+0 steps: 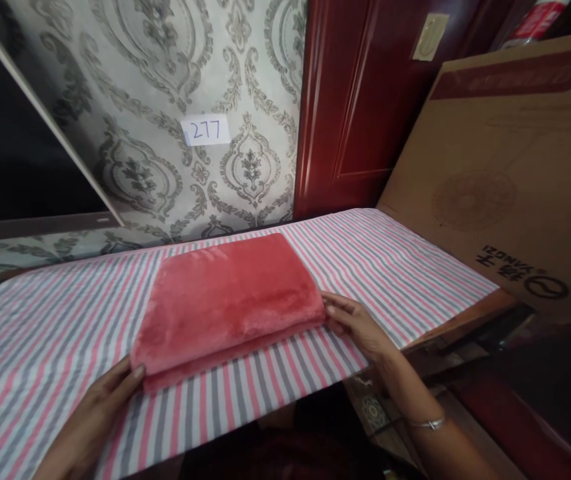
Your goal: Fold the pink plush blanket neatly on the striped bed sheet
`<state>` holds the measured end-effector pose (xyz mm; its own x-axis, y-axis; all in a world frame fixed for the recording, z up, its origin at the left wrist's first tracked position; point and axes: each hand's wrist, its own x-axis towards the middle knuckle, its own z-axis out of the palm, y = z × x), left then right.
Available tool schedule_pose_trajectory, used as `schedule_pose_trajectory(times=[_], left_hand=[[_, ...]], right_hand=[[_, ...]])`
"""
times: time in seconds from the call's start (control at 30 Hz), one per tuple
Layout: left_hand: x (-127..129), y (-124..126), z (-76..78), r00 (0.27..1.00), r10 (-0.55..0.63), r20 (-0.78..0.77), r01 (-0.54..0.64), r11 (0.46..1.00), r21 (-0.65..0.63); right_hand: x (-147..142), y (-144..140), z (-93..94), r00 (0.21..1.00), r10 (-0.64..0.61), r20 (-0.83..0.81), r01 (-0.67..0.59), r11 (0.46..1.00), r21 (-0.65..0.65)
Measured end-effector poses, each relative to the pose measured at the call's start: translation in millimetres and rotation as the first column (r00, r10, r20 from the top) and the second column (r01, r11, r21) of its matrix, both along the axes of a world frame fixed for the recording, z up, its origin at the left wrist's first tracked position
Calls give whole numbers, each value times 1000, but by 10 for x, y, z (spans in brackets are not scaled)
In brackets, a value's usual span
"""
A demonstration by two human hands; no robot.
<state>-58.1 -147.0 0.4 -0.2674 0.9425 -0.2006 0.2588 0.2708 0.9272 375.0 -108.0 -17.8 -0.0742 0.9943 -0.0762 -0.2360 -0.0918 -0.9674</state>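
Folded plush red towel (228,300), rectangular, on striped cloth (40,333). Left hand (100,407) and right hand (358,323) open, fingertips touching its corners, grasping nothing.

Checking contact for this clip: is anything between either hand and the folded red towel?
Nothing visible. The left hand touches the folded red towel at its near left corner, the right hand at its right edge, on the striped cloth.

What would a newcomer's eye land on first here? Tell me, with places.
The folded red fleece blanket lies mid-table on the pink, grey and white striped cloth. The left hand touches its near-left corner and the right hand its right edge. A paper label reading 277 sits on the patterned wallpaper behind.
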Motion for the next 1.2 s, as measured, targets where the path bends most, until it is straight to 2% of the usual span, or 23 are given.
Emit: schedule_pose_trajectory(times=[0.1, 0.23, 0.33, 0.5, 0.6, 0.67, 0.8, 0.93, 1.03, 1.2], left_hand=[[-74, 39, -38, 996, -60, -60, 63, 997, 38], [-50, 20, -46, 993, -103, -56, 107, 992, 74], [35, -2, 14, 990, -118, -77, 125, 987, 100], [94, 12, 83, 968, -159, -194, 192, 968, 162], [31, 17, 39, 957, -59, -283, 120, 972, 204], [-9, 13, 1, 955, 2, -295, 68, 972, 225], [-8, -30, -48, 976, -57, -210, 93, 981, 167], [30, -127, -122, 981, -106, -163, 135, 974, 180], [39, -183, -216, 973, -84, -216, 126, 974, 190], [53, -143, -333, 917, 50, -396, 27, 982, 186]], right_hand=[[9, -8, -17, 998, 45, 32, -45, 999, -14], [-18, -55, -43, 997, 80, 16, -80, 997, -2], [-79, -78, -26, 989, 81, 127, -83, 996, 9], [-139, -13, 86, 960, -108, 259, 85, 991, 101], [-93, 42, 60, 927, -244, 285, 197, 963, 183], [-59, 59, -27, 916, -276, 292, 227, 955, 191], [-53, 44, -211, 942, -237, 239, 217, 970, 106], [-71, -13, -181, 957, -207, 204, 188, 976, 108], [-75, -73, -108, 954, -186, 235, 171, 982, 83], [-99, -144, -111, 947, -125, 295, 126, 992, 15]])
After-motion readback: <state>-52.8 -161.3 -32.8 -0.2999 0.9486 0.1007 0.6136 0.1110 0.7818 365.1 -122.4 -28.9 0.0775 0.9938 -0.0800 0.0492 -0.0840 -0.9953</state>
